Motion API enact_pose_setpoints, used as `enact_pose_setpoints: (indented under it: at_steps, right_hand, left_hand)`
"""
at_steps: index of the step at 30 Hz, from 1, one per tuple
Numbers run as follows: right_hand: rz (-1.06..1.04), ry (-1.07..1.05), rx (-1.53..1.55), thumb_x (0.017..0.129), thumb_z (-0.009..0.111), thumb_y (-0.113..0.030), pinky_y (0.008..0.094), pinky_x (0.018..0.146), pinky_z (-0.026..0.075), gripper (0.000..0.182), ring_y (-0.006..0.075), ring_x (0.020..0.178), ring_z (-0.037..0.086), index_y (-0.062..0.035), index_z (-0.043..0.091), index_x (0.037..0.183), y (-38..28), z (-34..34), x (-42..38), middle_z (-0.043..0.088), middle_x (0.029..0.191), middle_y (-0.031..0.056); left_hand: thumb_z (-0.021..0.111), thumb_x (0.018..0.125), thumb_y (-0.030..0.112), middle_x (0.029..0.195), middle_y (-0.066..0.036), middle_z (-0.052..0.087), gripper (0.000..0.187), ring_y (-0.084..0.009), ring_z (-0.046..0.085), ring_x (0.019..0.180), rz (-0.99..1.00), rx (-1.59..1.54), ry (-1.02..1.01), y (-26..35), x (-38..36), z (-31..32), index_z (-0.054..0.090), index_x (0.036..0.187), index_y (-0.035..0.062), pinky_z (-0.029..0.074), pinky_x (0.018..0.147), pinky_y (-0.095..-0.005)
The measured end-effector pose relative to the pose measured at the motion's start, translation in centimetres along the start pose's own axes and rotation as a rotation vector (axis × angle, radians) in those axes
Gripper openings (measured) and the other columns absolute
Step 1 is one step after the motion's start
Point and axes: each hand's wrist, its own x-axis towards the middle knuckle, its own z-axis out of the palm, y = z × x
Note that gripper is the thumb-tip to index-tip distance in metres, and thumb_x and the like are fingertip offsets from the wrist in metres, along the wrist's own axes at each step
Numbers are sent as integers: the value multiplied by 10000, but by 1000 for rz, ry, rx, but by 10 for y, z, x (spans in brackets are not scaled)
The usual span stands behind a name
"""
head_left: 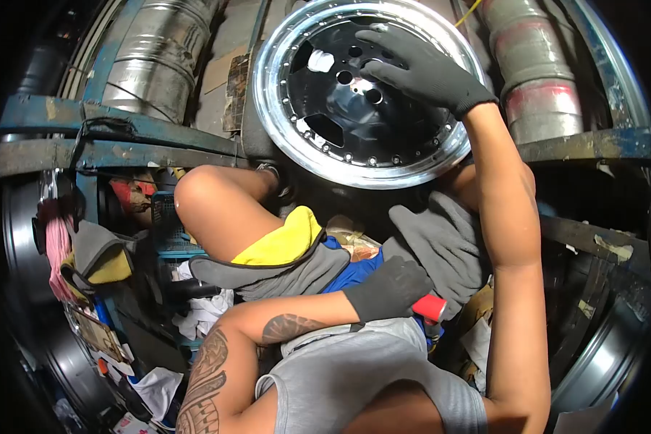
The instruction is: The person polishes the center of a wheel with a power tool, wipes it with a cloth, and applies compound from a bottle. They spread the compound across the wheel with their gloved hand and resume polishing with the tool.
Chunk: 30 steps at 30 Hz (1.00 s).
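Note:
A wheel rim [311, 163] with a polished silver lip and a glossy black centre leans in front of me, face up toward the camera. My right hand [419, 72], in a dark grey glove, lies over its black face with the fingers stretched out and apart. Down at my lap, my left hand [390, 289], gloved alike, is closed around a red cylinder [430, 307] with a dark end; the fingers are mostly hidden under the back of the hand. Grey cloth [441, 242] and a yellow-and-grey towel [282, 242] cover my thighs.
Blue metal frames [152, 126] flank the wheel, with silver drum-like cylinders [152, 69] behind on both sides. More cloths [98, 253] hang at left near a blue crate [170, 224]. Another wheel rim [604, 354] stands at lower right.

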Motion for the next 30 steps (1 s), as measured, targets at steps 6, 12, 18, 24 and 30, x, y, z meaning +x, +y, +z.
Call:
enact_pose_setpoints:
  at_steps: [6, 12, 18, 24, 30]
  right_hand:
    - [6, 51, 24, 987, 606, -348, 394, 1137, 397, 511, 319, 1323, 538, -125, 544, 1444, 5, 5, -16, 567, 1428, 161]
    - [30, -389, 512, 1012, 552, -296, 352, 1033, 477, 452, 207, 1146, 631, -75, 566, 1406, -23, -4, -27, 674, 1273, 110]
    - [-289, -570, 979, 1047, 416, -487, 347, 985, 510, 601, 207, 1161, 620, -16, 540, 1399, -44, -4, -41, 428, 1534, 206]
    - [272, -488, 1848, 894, 620, -99, 319, 1075, 444, 634, 173, 1227, 574, 23, 446, 1491, -96, 16, -51, 595, 1350, 123]
    - [285, -434, 1366, 930, 695, -181, 295, 1015, 457, 519, 111, 1162, 560, -8, 526, 1390, -112, 15, -46, 613, 1274, 87]
  left_hand:
    - [615, 803, 262, 883, -6, 571, 188, -239, 605, 849, 235, 289, 255, 16, 6, -12, 606, 954, 150, 487, 721, -415]
    - [706, 763, 297, 1169, -38, 690, 471, -235, 653, 869, 155, 374, 376, -24, -22, -80, 664, 1203, 136, 479, 724, -374]
    - [863, 742, 248, 1178, -199, 707, 499, -335, 698, 1093, 216, 243, 786, -45, -44, -155, 704, 1159, 26, 550, 931, -403]
    - [871, 716, 96, 1169, -243, 691, 448, -355, 694, 1078, 223, 225, 940, -62, -60, -151, 695, 1110, -25, 557, 929, -404]
    - [784, 824, 238, 1077, -169, 692, 380, -318, 697, 977, 236, 458, 997, -88, -79, -166, 675, 1116, 20, 559, 847, -384]
